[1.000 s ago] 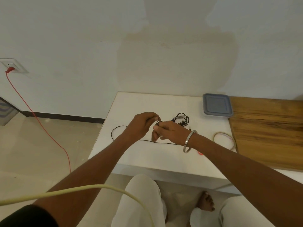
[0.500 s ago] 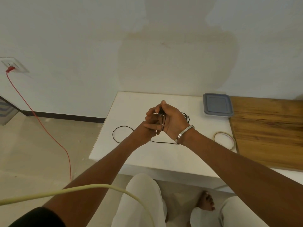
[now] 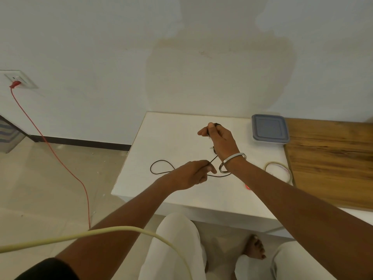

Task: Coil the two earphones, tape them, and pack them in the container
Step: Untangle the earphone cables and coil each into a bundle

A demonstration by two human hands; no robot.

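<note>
Right hand (image 3: 221, 141) raised over the white tabletop (image 3: 181, 199), fingers (image 3: 203, 131) curled round wound turns of the black earphone cord (image 3: 161, 167); left hand (image 3: 191, 173) lower and nearer, fingertips pinching the same cord where it runs taut up to the right fingers. Slack loop lying on the tabletop just left of the left fingers. Lidded grey container (image 3: 269, 131) well right of the right fingers, tape ring (image 3: 279, 170) right of that wrist, beside a wooden board (image 3: 331, 158).

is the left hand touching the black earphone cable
Touching: the head view shows the left hand pinching the black earphone cable at its fingertips.
</note>
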